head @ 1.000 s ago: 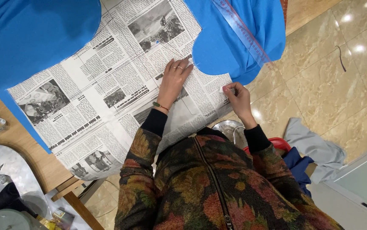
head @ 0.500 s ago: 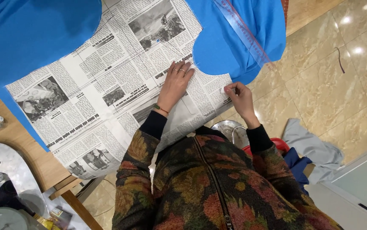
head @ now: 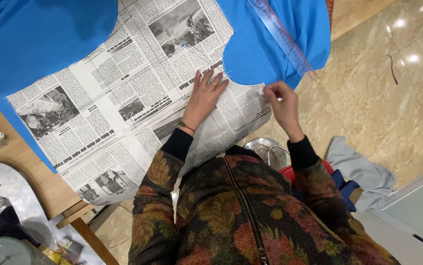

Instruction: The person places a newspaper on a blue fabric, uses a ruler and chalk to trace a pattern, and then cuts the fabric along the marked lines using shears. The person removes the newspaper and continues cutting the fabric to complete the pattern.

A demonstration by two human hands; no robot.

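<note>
The left hand [head: 205,97] is lying flat and open, fingers spread, pressing down on the large printed newspaper pattern sheet [head: 123,103], holding nothing. That sheet is resting on the bright blue fabric [head: 35,39] spread over the wooden table [head: 15,152]. The right hand [head: 282,104] is pinching something small and white at the newspaper's edge — too small to identify — just beside the fabric's curved cut, near a clear plastic ruler [head: 282,39].

Matt printed newspaper [head: 123,103] lies over smooth blue cloth [head: 39,39] on a wooden table [head: 20,162], beside glossy stone floor tiles [head: 393,73].
</note>
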